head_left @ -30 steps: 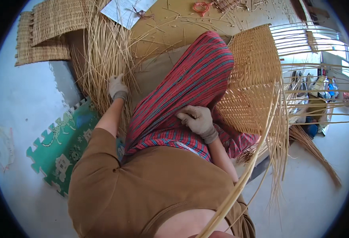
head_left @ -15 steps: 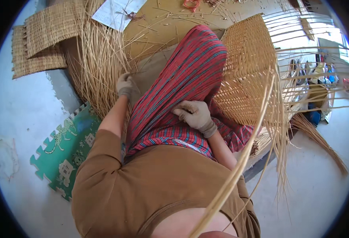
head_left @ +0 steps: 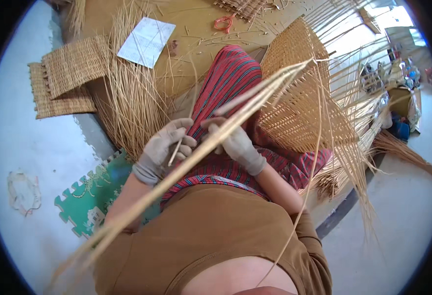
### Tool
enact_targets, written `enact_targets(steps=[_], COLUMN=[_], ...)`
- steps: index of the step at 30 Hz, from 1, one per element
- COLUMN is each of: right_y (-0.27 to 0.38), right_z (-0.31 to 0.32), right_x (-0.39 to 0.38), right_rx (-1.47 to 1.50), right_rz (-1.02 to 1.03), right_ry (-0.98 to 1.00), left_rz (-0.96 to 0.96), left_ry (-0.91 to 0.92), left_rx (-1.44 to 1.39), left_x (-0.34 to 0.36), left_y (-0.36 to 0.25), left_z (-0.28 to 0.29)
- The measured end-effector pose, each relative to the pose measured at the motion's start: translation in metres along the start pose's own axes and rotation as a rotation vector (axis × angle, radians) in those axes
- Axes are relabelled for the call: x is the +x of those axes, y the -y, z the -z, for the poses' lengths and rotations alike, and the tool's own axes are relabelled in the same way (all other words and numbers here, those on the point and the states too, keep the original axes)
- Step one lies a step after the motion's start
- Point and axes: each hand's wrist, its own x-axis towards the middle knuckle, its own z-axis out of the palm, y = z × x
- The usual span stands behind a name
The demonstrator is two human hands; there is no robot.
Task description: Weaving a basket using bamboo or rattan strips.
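My left hand (head_left: 163,149), in a pale work glove, is closed round a thin strand of wicker (head_left: 195,91) that stands up above it. My right hand (head_left: 239,146), also gloved, is just to its right over the striped red cloth (head_left: 225,81) on my lap. Its fingers are partly hidden behind a blurred bundle of long strands (head_left: 176,184) that crosses close in front of me. Beside my right hand a tilted woven wicker piece (head_left: 294,115) leans against the cloth, with loose strands spreading from its edges.
A heap of loose strands (head_left: 135,105) lies left of the cloth under a white sheet (head_left: 147,42). Woven mats (head_left: 73,64) are at far left, above a green foam mat (head_left: 90,199). Red cord (head_left: 223,23) lies at the back; a strand bundle (head_left: 405,152) rests right.
My left hand has come from the strand heap to the middle with a strand in it. The near bundle now slants across the view. My right hand has shifted slightly, and its fingers have lifted.
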Motion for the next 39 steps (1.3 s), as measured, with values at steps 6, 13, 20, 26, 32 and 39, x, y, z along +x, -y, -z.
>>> enact_targets(steps=[6,13,20,26,32,39], right_y=[0.029,-0.004,-0.041,-0.024,-0.036,-0.006], right_z=[0.017,0.12,0.196,0.202,0.17,0.162], right_x=[0.011,-0.097,-0.279,-0.293,-0.224,-0.216], right_rx=[-0.138,-0.31,-0.29,0.883,0.48,0.581], right_rz=[0.487,0.126,0.452,1.182,1.049,1.11], right_ry=[0.103,0.108,-1.406,-1.288,-1.236,-1.205], left_rz=[-0.106,0.264,0.367,0.338,0.164,0.082], left_ry=[0.086,0.403,0.353,0.499,0.748,0.598], left_rx=[0.404,0.922,1.109,1.245,1.722,1.764], left_x=[0.023,0.061,0.106,0.148,0.145,0.148], left_y=[0.043,0.08,0.111,0.158,0.179,0.168], left_z=[-0.084,-0.111,-0.119,-0.131,-0.138,-0.127])
